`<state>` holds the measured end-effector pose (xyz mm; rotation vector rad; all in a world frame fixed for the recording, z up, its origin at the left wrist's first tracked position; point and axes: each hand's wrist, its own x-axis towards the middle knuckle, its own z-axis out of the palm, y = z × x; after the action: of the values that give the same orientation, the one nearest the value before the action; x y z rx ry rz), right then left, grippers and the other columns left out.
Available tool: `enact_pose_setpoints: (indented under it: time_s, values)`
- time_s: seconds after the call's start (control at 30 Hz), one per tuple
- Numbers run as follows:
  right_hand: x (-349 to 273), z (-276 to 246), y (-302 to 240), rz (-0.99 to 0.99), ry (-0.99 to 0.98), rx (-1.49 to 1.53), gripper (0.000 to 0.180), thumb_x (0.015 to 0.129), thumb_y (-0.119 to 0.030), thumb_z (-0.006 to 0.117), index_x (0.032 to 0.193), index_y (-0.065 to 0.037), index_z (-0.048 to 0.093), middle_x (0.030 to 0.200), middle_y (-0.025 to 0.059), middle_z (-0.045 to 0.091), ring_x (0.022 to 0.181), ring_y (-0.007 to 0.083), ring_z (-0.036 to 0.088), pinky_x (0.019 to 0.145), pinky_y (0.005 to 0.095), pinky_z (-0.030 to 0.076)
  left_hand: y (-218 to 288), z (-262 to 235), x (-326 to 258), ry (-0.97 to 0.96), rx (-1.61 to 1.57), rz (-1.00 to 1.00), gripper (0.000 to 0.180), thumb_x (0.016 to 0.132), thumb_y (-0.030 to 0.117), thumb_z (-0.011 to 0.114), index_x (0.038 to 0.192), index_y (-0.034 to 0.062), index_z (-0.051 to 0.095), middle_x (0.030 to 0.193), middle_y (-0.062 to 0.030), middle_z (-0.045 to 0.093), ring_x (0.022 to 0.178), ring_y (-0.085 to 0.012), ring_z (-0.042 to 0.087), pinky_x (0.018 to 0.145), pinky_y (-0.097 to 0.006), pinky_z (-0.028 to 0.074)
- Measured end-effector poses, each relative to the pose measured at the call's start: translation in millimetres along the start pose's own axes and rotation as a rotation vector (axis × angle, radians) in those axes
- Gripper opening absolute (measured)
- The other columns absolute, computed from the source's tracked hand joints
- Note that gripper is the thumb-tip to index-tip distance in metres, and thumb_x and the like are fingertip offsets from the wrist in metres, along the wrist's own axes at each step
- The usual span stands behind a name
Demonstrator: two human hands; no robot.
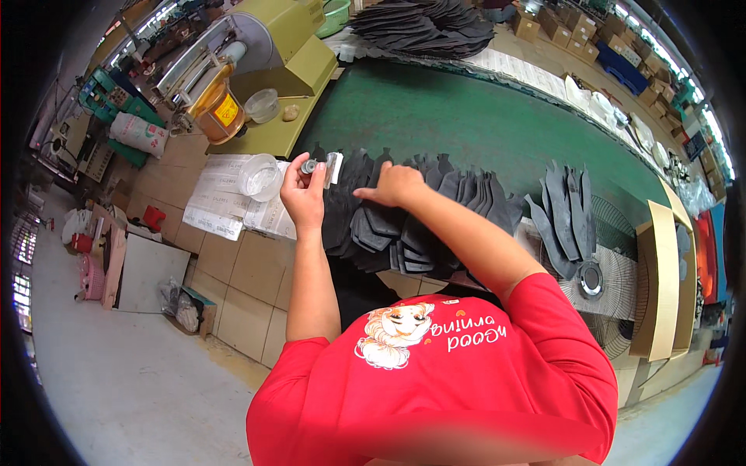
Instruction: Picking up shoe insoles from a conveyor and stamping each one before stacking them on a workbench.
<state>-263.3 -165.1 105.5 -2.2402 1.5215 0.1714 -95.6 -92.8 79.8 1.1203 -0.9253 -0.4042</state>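
My left hand (305, 193) is closed around a small hand tool (311, 166) with a round grey end; its exact kind is unclear. Beside its fingertips stands a whitish, partly clear flat piece (333, 168), and I cannot tell whether it belongs to the tool. Over the row of overlapping flat black pieces (466, 190) lies my right hand (395, 186), thumb and forefinger spread apart. It seems to rest on the pieces, whose ends hang over the table's near edge. A clear round plastic tub (260, 178) sits just left of my left hand.
The green tabletop (435, 109) stretches away behind the row. A yellow-green machine (284, 46) with an amber container (220, 116) stands at the left. More black pieces (423, 27) are heaped at the back. Right of me are several long black strips (567, 210), a fan (614, 268) and a carton (657, 287).
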Motion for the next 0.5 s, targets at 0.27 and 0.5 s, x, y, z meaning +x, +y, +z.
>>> enact_pose_setpoints:
  time_s: [0.27,0.5]
  values:
    - [9.5,6.3,4.3,0.003,0.094,0.2,0.084,0.073,-0.062,0.068,0.122,0.004,0.051,0.109,0.0167,0.066,0.103,0.0297,0.065,0.085,0.0444,0.053,-0.7,-6.8,0.2,0.033,0.035,0.004,0.031,0.086,0.006,0.07,0.114,-0.0026,0.061,0.085,0.0003,0.062,0.072,-0.0045,0.056,0.065,-0.019,0.047]
    - [15.0,-4.4,60.9,-0.211,-0.249,1.904,0.056,0.075,-0.046,0.073,0.111,-0.006,0.058,0.086,0.0059,0.062,0.072,0.0157,0.057,0.076,0.0374,0.048,10.2,-13.1,6.8,0.089,-0.088,0.039,0.031,0.087,0.004,0.069,0.116,-0.004,0.06,0.087,-0.0002,0.06,0.076,-0.0054,0.056,0.068,-0.019,0.047]
